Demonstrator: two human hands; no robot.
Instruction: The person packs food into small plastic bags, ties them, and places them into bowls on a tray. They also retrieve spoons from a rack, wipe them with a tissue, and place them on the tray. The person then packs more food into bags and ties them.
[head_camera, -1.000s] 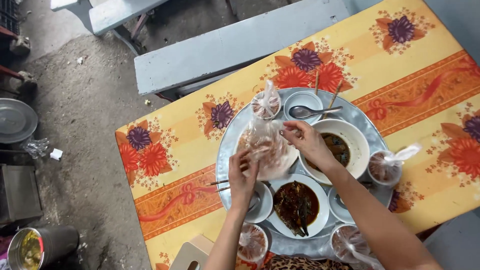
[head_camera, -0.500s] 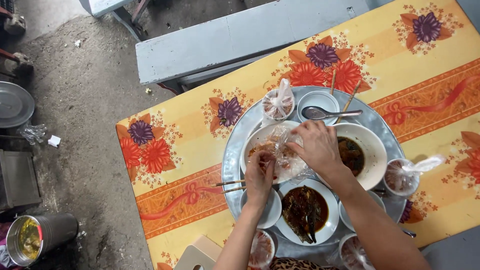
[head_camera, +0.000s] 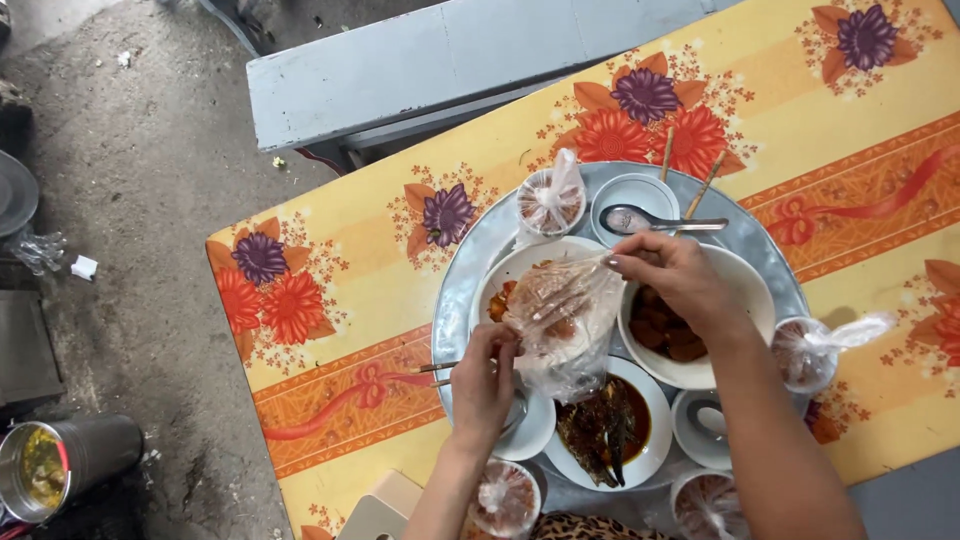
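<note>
I've got the clear plastic bag of food pinched at both ends over the white plate, centre of frame on the round metal tray: right hand closed on the upper corner, left hand closed on the lower edge. To do this well I judge the right should hold the corner high and the left tip the mouth down over the plate's middle, so nothing spills toward the bowl of dark stew just right.
</note>
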